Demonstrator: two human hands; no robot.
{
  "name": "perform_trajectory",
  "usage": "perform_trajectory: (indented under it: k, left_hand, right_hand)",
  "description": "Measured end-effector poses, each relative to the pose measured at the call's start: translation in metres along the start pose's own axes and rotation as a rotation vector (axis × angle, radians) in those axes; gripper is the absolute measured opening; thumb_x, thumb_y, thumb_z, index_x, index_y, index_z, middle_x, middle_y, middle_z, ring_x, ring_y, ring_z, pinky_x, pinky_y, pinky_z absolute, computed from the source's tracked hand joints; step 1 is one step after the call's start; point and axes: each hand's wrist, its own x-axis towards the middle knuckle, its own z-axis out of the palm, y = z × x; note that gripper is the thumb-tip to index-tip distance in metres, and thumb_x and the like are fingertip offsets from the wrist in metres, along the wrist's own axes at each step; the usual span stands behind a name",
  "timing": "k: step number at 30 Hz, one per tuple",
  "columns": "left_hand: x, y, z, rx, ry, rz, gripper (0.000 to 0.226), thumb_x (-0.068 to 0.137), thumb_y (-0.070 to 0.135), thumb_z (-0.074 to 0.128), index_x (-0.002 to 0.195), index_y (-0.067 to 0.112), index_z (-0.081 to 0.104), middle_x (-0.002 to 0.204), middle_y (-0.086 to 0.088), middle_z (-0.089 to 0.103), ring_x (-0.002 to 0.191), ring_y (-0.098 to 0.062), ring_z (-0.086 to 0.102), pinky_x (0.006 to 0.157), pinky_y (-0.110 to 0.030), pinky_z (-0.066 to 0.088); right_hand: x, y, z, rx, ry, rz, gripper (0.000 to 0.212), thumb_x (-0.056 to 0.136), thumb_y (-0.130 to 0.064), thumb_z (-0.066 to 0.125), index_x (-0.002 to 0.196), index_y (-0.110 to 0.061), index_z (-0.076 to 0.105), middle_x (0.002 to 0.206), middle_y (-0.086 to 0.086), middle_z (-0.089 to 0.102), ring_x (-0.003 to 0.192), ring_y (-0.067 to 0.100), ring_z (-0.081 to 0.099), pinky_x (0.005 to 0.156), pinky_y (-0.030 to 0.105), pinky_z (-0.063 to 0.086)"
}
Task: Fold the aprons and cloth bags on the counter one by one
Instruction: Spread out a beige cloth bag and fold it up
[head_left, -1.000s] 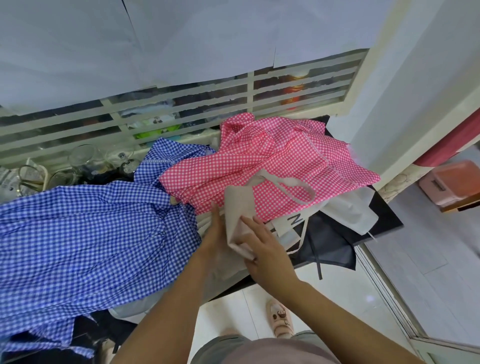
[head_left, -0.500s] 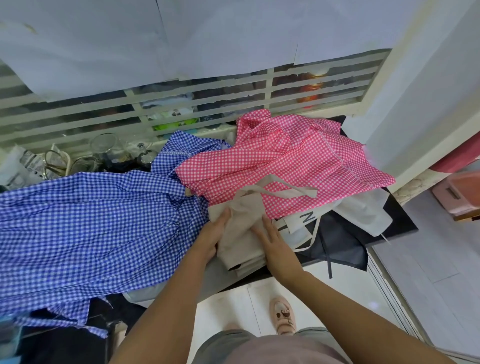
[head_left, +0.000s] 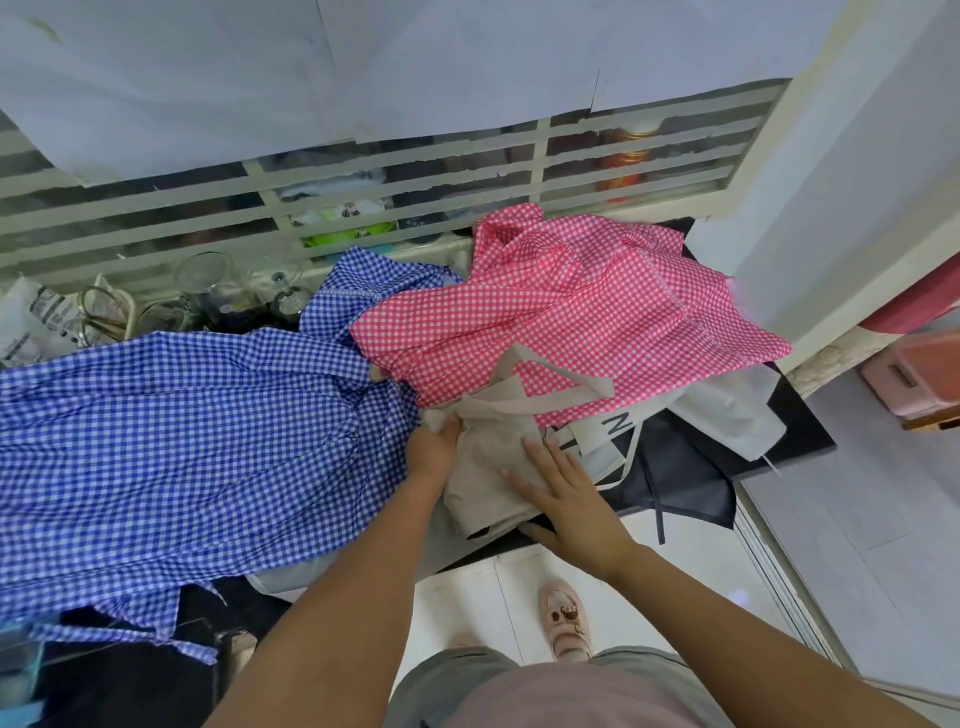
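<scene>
Beige cloth bag (head_left: 488, 462) down and flat now! Up off the pile a second ago, mid-fold between both hands; now laid as a narrow packet just in front of the pink checked apron (head_left: 571, 322), at the near edge of the counter (head_left: 805, 436). Handles (head_left: 566, 387) trailing back onto the pink checked apron's front hem.

Right hand (head_left: 566, 499) spread wide on top, fingers straight, pressing the fold down. Left hand (head_left: 431, 452) at the packet's left side, fingers curled into the edge, gripping it by the look of things. Half a second back, merely flanking the packet on either side; since then, right palm slid further onto it.

Reads as the smoothing stroke, so probably the last touch on this bag. Still to come, on that judgement: setting it aside and reaching for the next piece.

Plenty left, too. Left of the pink checked apron, a blue checked apron (head_left: 182, 431), spread out and rumpled, not folded. To the pink checked apron's right and front, a white bag with a letter N (head_left: 608, 431), a dark cloth (head_left: 685, 478) hanging over the counter edge, and another white bag (head_left: 727, 410), all loose. Pink checked apron itself a crumpled heap, untouched.
</scene>
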Motion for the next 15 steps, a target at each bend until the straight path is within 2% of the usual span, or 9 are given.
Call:
perform_trajectory:
  k: [2, 4, 6, 8, 9, 11, 13, 14, 15]
  left_hand:
    - [-0.004, 0.007, 0.001, 0.130, -0.028, 0.040, 0.044, 0.102, 0.032, 0.041, 0.114, -0.006, 0.060, 0.115, -0.022, 0.063, 0.103, -0.032, 0.060, 0.074, -0.028, 0.042]
    - [-0.006, 0.010, -0.001, 0.210, -0.042, 0.029, 0.050, 0.101, 0.038, 0.039, 0.118, -0.006, 0.055, 0.116, -0.021, 0.061, 0.097, -0.029, 0.060, 0.070, -0.026, 0.040]
    - [-0.008, 0.007, -0.008, 0.296, 0.000, -0.012, 0.065, 0.096, 0.049, 0.044, 0.128, -0.008, 0.043, 0.124, -0.020, 0.056, 0.105, -0.032, 0.058, 0.078, -0.030, 0.045]
    - [-0.011, 0.000, -0.015, 0.337, 0.083, -0.073, 0.079, 0.087, 0.056, 0.054, 0.130, -0.009, 0.037, 0.125, -0.020, 0.053, 0.110, -0.033, 0.056, 0.088, -0.037, 0.048]
    - [-0.013, -0.004, -0.019, 0.306, 0.086, -0.119, 0.082, 0.083, 0.058, 0.058, 0.127, -0.008, 0.041, 0.119, -0.018, 0.057, 0.106, -0.031, 0.058, 0.086, -0.037, 0.050]
    - [-0.016, -0.012, -0.021, 0.169, 0.012, -0.194, 0.075, 0.079, 0.055, 0.065, 0.119, -0.007, 0.053, 0.109, -0.014, 0.063, 0.097, -0.027, 0.062, 0.082, -0.033, 0.052]
    - [-0.020, -0.017, -0.021, -0.036, -0.065, -0.268, 0.085, 0.066, 0.054, 0.074, 0.122, -0.007, 0.054, 0.114, -0.014, 0.064, 0.101, -0.027, 0.063, 0.089, -0.037, 0.053]
    - [-0.019, -0.020, -0.020, -0.106, -0.087, -0.298, 0.095, 0.056, 0.056, 0.077, 0.125, -0.006, 0.054, 0.117, -0.014, 0.064, 0.102, -0.028, 0.063, 0.091, -0.040, 0.053]
    - [-0.020, -0.021, -0.018, -0.150, -0.105, -0.309, 0.095, 0.054, 0.054, 0.079, 0.126, -0.003, 0.054, 0.117, -0.014, 0.064, 0.102, -0.028, 0.064, 0.092, -0.042, 0.053]
  right_hand:
    - [0.009, -0.007, 0.001, -0.028, -0.002, -0.025, 0.080, 0.076, -0.037, 0.072, 0.145, -0.037, 0.031, 0.159, 0.011, 0.014, 0.142, 0.043, 0.015, 0.107, 0.057, 0.016]
    - [0.018, -0.009, 0.002, -0.043, -0.027, -0.025, 0.082, 0.075, -0.039, 0.074, 0.144, -0.042, 0.031, 0.159, 0.008, 0.009, 0.142, 0.045, 0.007, 0.104, 0.060, 0.012]
    - [0.025, -0.007, 0.003, -0.038, -0.067, -0.009, 0.080, 0.076, -0.042, 0.073, 0.143, -0.044, 0.030, 0.159, 0.007, 0.003, 0.141, 0.045, -0.004, 0.104, 0.063, 0.006]
    - [0.030, -0.006, 0.003, -0.029, -0.093, 0.012, 0.080, 0.076, -0.044, 0.072, 0.143, -0.044, 0.030, 0.159, 0.010, 0.007, 0.140, 0.044, -0.008, 0.105, 0.065, 0.004]
    - [0.031, -0.007, 0.004, -0.030, -0.102, 0.025, 0.082, 0.074, -0.046, 0.073, 0.144, -0.042, 0.030, 0.159, 0.013, 0.012, 0.140, 0.045, -0.006, 0.105, 0.066, 0.006]
    - [0.033, -0.013, 0.005, -0.062, -0.098, 0.044, 0.094, 0.065, -0.053, 0.077, 0.146, -0.037, 0.031, 0.154, 0.017, 0.026, 0.140, 0.049, 0.010, 0.105, 0.065, 0.015]
    - [0.037, -0.019, 0.005, -0.087, -0.083, 0.058, 0.104, 0.056, -0.059, 0.079, 0.146, -0.033, 0.033, 0.148, 0.018, 0.036, 0.135, 0.050, 0.027, 0.104, 0.061, 0.020]
    - [0.039, -0.021, 0.006, -0.091, -0.069, 0.056, 0.107, 0.055, -0.060, 0.080, 0.146, -0.033, 0.031, 0.147, 0.019, 0.037, 0.134, 0.050, 0.029, 0.105, 0.061, 0.020]
    - [0.041, -0.022, 0.008, -0.089, -0.059, 0.052, 0.109, 0.055, -0.060, 0.080, 0.147, -0.034, 0.026, 0.149, 0.019, 0.035, 0.135, 0.051, 0.027, 0.106, 0.061, 0.018]
